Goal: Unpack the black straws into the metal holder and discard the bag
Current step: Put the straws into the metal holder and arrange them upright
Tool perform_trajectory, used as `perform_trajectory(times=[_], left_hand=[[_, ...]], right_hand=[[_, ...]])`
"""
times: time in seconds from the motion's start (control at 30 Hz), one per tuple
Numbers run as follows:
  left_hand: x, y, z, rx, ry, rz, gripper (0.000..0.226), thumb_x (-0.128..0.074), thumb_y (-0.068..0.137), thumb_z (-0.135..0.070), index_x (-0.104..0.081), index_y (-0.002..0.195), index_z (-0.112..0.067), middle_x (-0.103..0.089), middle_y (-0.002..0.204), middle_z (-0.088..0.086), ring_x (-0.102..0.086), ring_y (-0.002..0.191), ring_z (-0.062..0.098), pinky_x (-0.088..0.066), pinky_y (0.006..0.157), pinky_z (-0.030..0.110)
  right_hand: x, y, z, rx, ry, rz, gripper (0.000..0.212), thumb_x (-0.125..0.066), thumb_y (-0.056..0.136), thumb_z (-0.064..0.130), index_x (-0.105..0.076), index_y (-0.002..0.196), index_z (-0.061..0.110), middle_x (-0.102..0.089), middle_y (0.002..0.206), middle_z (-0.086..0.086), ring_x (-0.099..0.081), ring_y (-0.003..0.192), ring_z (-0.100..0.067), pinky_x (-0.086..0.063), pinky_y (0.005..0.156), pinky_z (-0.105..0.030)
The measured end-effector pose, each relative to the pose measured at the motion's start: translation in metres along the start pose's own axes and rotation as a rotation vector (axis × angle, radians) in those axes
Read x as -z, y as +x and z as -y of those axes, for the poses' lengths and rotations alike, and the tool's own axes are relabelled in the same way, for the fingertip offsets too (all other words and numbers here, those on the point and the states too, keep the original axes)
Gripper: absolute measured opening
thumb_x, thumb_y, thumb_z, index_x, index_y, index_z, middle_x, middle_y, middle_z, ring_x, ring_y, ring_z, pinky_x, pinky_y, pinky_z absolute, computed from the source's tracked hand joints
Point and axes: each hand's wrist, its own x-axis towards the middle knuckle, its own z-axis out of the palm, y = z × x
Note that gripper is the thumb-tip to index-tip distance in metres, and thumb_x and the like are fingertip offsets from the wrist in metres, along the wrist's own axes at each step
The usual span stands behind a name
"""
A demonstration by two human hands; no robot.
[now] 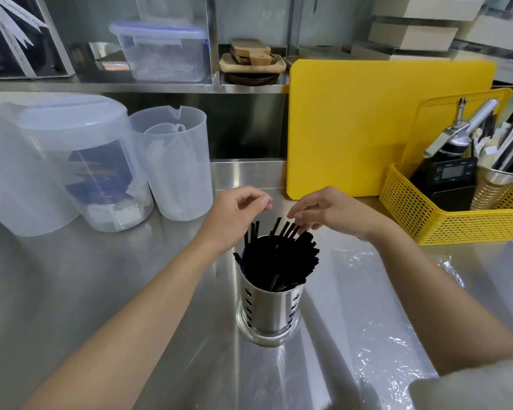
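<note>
A perforated metal holder (268,313) stands upright on the steel counter in front of me, packed with black straws (279,258) that fan out above its rim. My left hand (234,214) hovers just above and left of the straw tips, fingers loosely curled, holding nothing. My right hand (329,213) is above and right of them, with its fingertips touching the tops of a few straws. An empty clear plastic bag (376,321) lies flat on the counter to the right of the holder, under my right forearm.
Clear plastic pitchers (172,161) and a lidded container (57,161) stand at the left. A yellow cutting board (353,128) leans on the back wall. A yellow basket (444,214) with tools and a scale sits at the right. Shelves run above.
</note>
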Motion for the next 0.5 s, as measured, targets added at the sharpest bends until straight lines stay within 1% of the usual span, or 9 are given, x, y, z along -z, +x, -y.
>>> perform_trajectory(times=[0.13, 0.27, 0.33, 0.4, 0.5], left_hand=[[-0.003, 0.004, 0.004, 0.036, 0.012, 0.040, 0.015, -0.057, 0.088, -0.012, -0.068, 0.090, -0.021, -0.070, 0.091, 0.000, -0.065, 0.094, 0.017, -0.051, 0.092, 0.032], [-0.009, 0.008, 0.003, 0.046, 0.036, 0.086, 0.012, -0.061, 0.086, -0.011, -0.067, 0.095, -0.014, -0.068, 0.092, 0.000, -0.064, 0.094, 0.016, -0.049, 0.088, 0.025], [-0.010, 0.010, 0.002, 0.047, 0.041, 0.084, 0.012, -0.061, 0.085, -0.011, -0.067, 0.095, -0.015, -0.067, 0.092, -0.001, -0.064, 0.093, 0.015, -0.049, 0.087, 0.023], [-0.010, 0.011, 0.002, 0.049, 0.045, 0.086, 0.012, -0.062, 0.085, -0.011, -0.067, 0.095, -0.016, -0.067, 0.092, -0.002, -0.064, 0.092, 0.013, -0.049, 0.086, 0.022], [-0.011, 0.012, 0.002, 0.041, 0.062, 0.103, 0.014, -0.063, 0.084, -0.009, -0.066, 0.097, -0.012, -0.067, 0.092, 0.000, -0.062, 0.085, 0.008, -0.048, 0.078, 0.011]], right_hand=[[-0.001, 0.000, 0.000, 0.007, -0.010, 0.010, 0.016, -0.058, 0.086, 0.008, -0.069, 0.096, 0.003, -0.068, 0.094, -0.023, -0.059, 0.072, -0.018, -0.046, 0.070, -0.030], [-0.005, 0.001, 0.002, 0.003, -0.054, 0.034, 0.016, -0.066, 0.081, 0.014, -0.070, 0.093, 0.005, -0.069, 0.093, -0.023, -0.057, 0.073, -0.023, -0.046, 0.072, -0.036], [-0.008, 0.002, 0.003, 0.000, -0.064, 0.037, 0.019, -0.067, 0.080, 0.016, -0.069, 0.095, 0.004, -0.070, 0.093, -0.020, -0.059, 0.073, -0.021, -0.048, 0.073, -0.035], [-0.011, 0.004, 0.004, 0.012, -0.097, 0.027, 0.019, -0.067, 0.080, 0.016, -0.070, 0.094, 0.004, -0.071, 0.093, -0.017, -0.061, 0.073, -0.019, -0.048, 0.072, -0.031], [-0.015, 0.007, 0.003, 0.033, -0.174, 0.004, 0.015, -0.066, 0.082, 0.017, -0.071, 0.091, 0.006, -0.072, 0.090, -0.015, -0.060, 0.072, -0.018, -0.050, 0.072, -0.031]])
